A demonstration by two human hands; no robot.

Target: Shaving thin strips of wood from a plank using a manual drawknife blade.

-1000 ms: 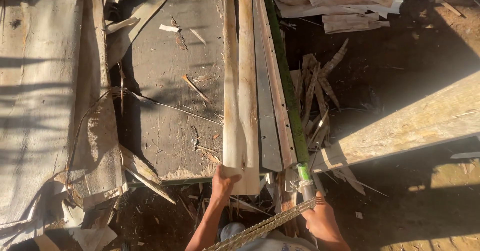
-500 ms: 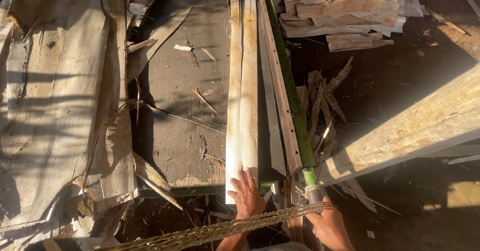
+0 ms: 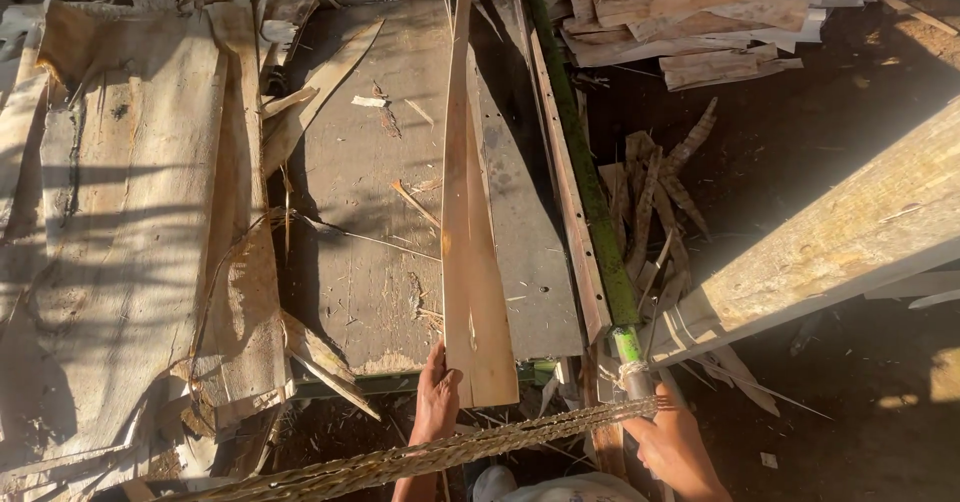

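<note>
On bench: one strip (image 3: 472,262), two hands (image 3: 437,397).

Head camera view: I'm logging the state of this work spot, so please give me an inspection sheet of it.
Surface: a grey worn board lying flat, scattered with splinters.
Job's things: a long pale strip tilted up on edge on the board; a green pole along the board's right edge, with a metal rail beside it.
Clutter: flattened fibrous sheets at left, a stack of pale strips top right, loose scraps on the ground.
Grips: left hand holds the strip's near end; right hand at the pole's near end.
Cables: a braided rope crosses in front of both hands.
Surroundings: a thick wooden beam at right; dirt ground, strong sun and shadow.
</note>
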